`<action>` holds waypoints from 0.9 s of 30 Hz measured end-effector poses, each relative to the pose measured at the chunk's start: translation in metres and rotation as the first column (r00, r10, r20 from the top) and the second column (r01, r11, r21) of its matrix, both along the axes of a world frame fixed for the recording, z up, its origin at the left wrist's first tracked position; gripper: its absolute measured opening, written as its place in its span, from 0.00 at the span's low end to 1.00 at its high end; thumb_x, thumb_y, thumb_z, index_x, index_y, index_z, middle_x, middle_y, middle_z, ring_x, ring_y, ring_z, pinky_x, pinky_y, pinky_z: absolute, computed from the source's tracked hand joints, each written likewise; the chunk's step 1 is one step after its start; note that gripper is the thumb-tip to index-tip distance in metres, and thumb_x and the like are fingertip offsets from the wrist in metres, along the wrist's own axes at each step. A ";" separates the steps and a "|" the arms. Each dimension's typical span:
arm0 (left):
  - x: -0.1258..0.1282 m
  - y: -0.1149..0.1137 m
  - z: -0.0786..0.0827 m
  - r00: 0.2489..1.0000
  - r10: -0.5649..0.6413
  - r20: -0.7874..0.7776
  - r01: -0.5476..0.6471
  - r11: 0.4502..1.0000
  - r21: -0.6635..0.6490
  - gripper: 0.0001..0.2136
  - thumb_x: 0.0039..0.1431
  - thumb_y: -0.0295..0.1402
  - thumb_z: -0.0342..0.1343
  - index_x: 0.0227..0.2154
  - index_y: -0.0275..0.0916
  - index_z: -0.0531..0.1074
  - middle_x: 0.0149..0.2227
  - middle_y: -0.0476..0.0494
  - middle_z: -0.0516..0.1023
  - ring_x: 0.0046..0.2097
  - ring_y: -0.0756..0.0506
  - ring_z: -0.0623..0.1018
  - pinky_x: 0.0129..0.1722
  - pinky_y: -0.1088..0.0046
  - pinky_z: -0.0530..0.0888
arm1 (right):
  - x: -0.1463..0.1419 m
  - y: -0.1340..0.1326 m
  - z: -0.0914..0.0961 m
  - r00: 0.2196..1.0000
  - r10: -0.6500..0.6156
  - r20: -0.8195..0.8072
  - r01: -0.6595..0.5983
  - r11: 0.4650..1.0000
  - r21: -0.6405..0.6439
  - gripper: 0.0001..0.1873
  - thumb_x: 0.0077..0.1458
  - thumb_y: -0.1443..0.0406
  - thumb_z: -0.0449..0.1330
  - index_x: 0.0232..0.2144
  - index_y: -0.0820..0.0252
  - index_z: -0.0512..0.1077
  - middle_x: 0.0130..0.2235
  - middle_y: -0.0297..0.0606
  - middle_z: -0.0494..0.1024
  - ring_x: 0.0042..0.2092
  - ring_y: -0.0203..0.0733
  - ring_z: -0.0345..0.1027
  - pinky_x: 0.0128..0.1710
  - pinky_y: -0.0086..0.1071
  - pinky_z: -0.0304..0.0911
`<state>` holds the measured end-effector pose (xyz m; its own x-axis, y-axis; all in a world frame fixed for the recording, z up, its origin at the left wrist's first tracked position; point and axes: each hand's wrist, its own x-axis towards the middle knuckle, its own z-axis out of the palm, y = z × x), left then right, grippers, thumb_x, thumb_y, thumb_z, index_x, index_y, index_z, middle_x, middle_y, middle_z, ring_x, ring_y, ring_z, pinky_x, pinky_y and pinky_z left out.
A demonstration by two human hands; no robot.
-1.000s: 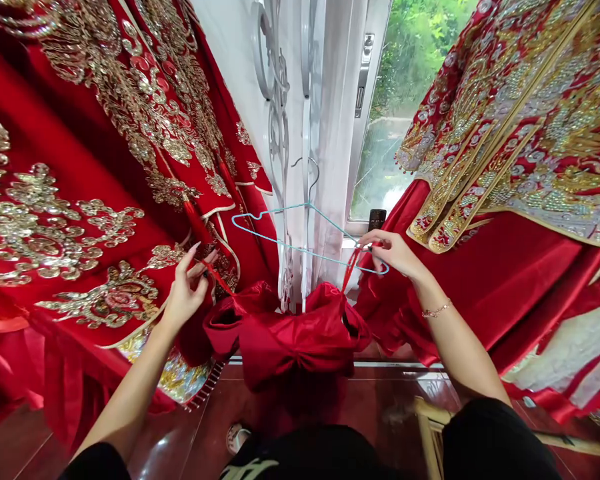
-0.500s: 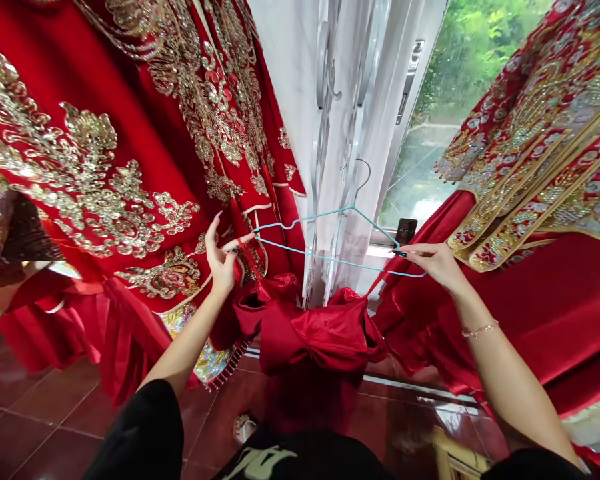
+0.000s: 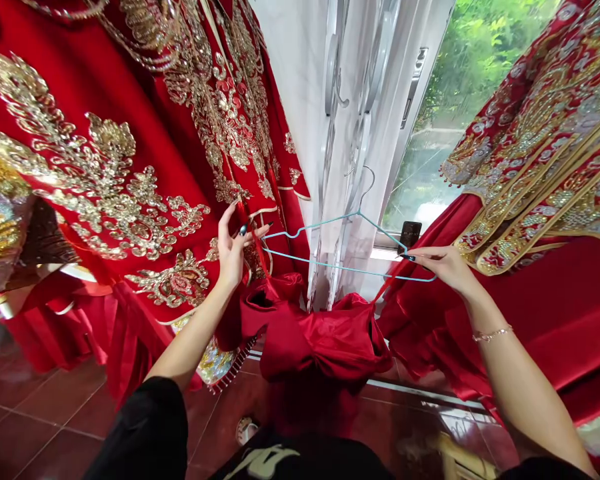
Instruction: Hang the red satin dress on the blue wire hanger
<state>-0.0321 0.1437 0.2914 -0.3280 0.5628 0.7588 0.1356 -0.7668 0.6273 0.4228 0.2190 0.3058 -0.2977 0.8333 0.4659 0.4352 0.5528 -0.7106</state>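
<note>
A red satin dress point(image 3: 325, 333) hangs in front of me below a thin light-blue clothes hanger point(image 3: 325, 263) with a silver hook. At the hanger's left end, my left hand point(image 3: 233, 250) pinches the dress's left strap, which slants up past the fingers. The exact grip of those fingertips is partly hidden. My right hand point(image 3: 443, 263) pinches the hanger's right end between thumb and fingertips. Nearby, the right strap point(image 3: 384, 288) runs from that end down to the bodice.
A red gown with gold sequin embroidery point(image 3: 105, 160) hangs close on the left. Another embroidered red gown point(image 3: 540, 173) hangs on the right, beside a window point(image 3: 425, 160). White metal rack bars point(image 3: 325, 160) stand ahead. A dark phone-like device point(image 3: 411, 233) shows a timer behind my right hand.
The left strap, earlier across my left index finger, now slants higher past the fingers. My right hand keeps its pinch. The whole view has shifted slightly.
</note>
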 end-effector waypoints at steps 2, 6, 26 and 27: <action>-0.004 0.005 0.002 1.000 0.005 -0.010 -0.006 0.999 -0.033 0.31 0.58 0.51 0.58 0.62 0.50 0.61 0.63 0.39 0.69 0.56 0.32 0.78 0.54 0.56 0.78 | -0.003 -0.002 0.001 1.000 -0.006 -0.006 0.006 1.000 -0.012 0.21 0.44 0.47 0.68 0.32 0.56 0.84 0.34 0.43 0.85 0.37 0.49 0.79 0.36 0.37 0.75; -0.012 0.010 0.001 0.996 0.081 -0.038 -0.084 0.993 -0.079 0.31 0.61 0.53 0.56 0.63 0.46 0.61 0.52 0.39 0.78 0.54 0.33 0.80 0.50 0.61 0.80 | -0.008 -0.009 0.002 0.999 -0.001 -0.041 0.000 1.000 -0.018 0.20 0.43 0.48 0.69 0.30 0.57 0.84 0.28 0.41 0.83 0.31 0.45 0.76 0.30 0.34 0.72; 0.036 0.040 0.068 0.568 0.215 -0.794 -0.281 0.958 0.059 0.17 0.66 0.38 0.50 0.52 0.41 0.75 0.36 0.46 0.84 0.31 0.47 0.81 0.40 0.69 0.76 | -0.015 -0.008 -0.007 0.999 0.021 -0.050 -0.022 1.000 -0.016 0.16 0.46 0.53 0.66 0.30 0.58 0.83 0.30 0.41 0.83 0.32 0.45 0.75 0.31 0.35 0.70; 0.034 0.042 0.074 0.506 0.284 -0.814 -0.343 0.933 0.112 0.16 0.65 0.37 0.50 0.49 0.40 0.77 0.33 0.46 0.84 0.32 0.46 0.81 0.42 0.67 0.75 | -0.017 -0.009 -0.007 0.998 0.024 -0.051 -0.025 0.999 -0.022 0.16 0.46 0.53 0.66 0.30 0.58 0.83 0.30 0.41 0.83 0.33 0.46 0.75 0.32 0.36 0.71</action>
